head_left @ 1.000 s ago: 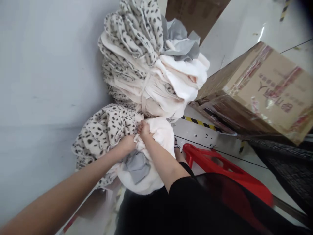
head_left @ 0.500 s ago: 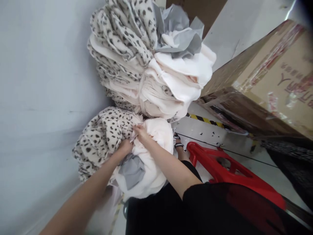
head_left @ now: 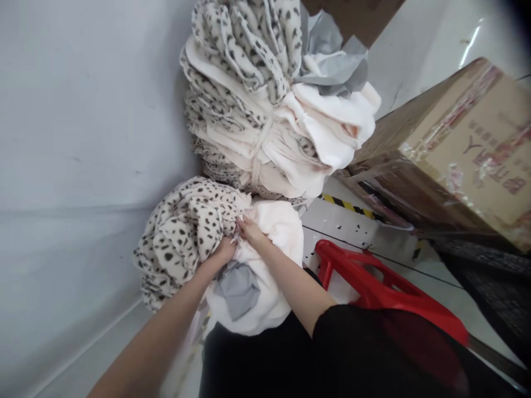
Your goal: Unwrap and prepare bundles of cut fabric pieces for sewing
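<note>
Leopard-print fleece (head_left: 186, 232) and cream fleece (head_left: 282, 235) formed a loose bundle (head_left: 215, 276) at the centre of the frame, with a grey fabric patch (head_left: 238, 290) exposed on its lower side. The left hand (head_left: 222, 251) was closed into the leopard-print fleece, with the fingers sunk in the folds and hidden from view. The right hand (head_left: 251, 229) was curled, its fingertips (head_left: 241, 221) pinching the bundle where the spotted and cream layers met. The hands stood just beside each other, not pressed together.

A larger fabric stack (head_left: 244, 110) of similar spotted and cream fleece touched the bundle on its upper side, cinched at the middle by a fabric band (head_left: 259, 157). A pale wall (head_left: 83, 138) filled the left of the frame. A taped cardboard carton (head_left: 468, 149) lay at the right. Below it were a red plastic stool (head_left: 373, 282) and yellow-and-black hazard tape (head_left: 346, 205) on the floor (head_left: 415, 55). A black sleeve (head_left: 357, 342) covered the right upper arm.
</note>
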A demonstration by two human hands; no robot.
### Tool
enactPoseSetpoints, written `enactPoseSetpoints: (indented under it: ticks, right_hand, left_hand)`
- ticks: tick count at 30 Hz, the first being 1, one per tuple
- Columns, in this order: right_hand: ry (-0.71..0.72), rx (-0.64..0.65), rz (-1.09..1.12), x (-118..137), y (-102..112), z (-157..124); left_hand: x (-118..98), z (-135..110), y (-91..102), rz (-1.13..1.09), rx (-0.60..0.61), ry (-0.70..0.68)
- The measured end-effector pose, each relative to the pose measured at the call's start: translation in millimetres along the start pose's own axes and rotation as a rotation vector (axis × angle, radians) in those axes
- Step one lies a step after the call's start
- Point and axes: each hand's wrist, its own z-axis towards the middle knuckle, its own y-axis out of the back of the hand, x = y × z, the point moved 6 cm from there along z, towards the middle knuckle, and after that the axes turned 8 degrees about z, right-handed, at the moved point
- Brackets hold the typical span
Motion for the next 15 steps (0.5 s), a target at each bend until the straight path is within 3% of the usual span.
enactPoseSetpoints:
  ticks: [4, 9, 15]
  right_hand:
    - [-0.180, 0.051, 0.028, -14.1, 9.5, -8.7]
    - [-0.304, 0.080, 0.055, -18.7, 21.6, -10.7]
    - [-0.353, 0.089, 0.084, -26.2, 24.5, -21.7]
  left_hand:
    - [1.8, -10.8, -20.9, -0.154, -0.038, 0.028]
    - [1.6, -14.4, -40.3, -0.336, -0.040, 0.070]
    - [4.8, -32.8, -34.2, -0.473, -0.009, 0.178]
